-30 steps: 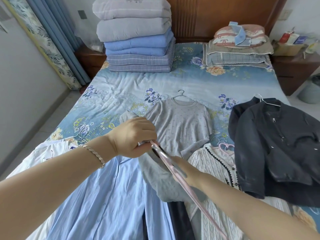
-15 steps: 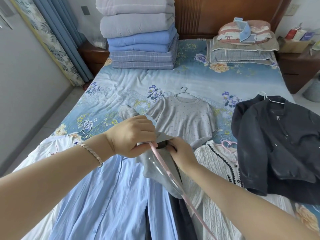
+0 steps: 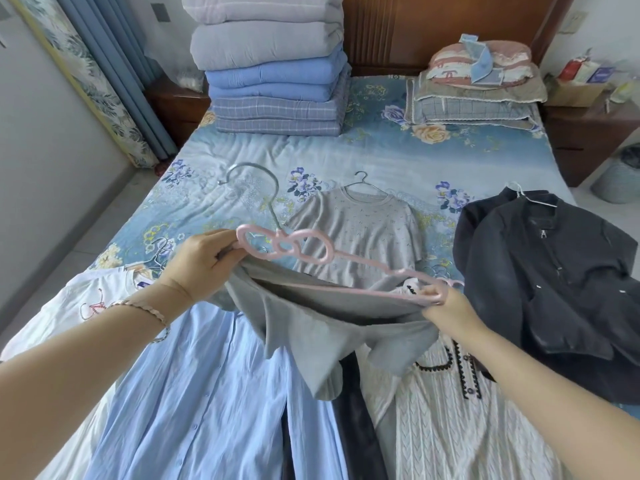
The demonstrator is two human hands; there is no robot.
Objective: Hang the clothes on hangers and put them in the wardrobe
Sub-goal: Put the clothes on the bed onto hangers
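Observation:
A pink hanger (image 3: pixel 313 252) with a bow shape and a metal hook is held level above the bed. A plain grey garment (image 3: pixel 322 337) hangs from it. My left hand (image 3: pixel 204 263) grips the hanger's left end together with the grey cloth. My right hand (image 3: pixel 446 299) pinches the right end and the cloth there. Spread on the bed (image 3: pixel 242 161) lie a light blue shirt (image 3: pixel 194 403), a white shirt (image 3: pixel 86 299), a grey speckled top (image 3: pixel 363 233) on a wire hanger, a cream knit cardigan (image 3: pixel 457 420) and a dark jacket (image 3: pixel 554 271).
Folded quilts (image 3: pixel 273 64) are stacked at the bed's head on the left. Pillows (image 3: pixel 478 84) lie on the right. Wooden nightstands (image 3: pixel 595 129) flank the bed. Blue curtains (image 3: pixel 114 71) hang at the left wall. A grey bin (image 3: pixel 620 174) stands on the floor at right.
The hanger has turned from end-on to level across the view. My right hand slid to its right end, spreading the grey garment along the hanger.

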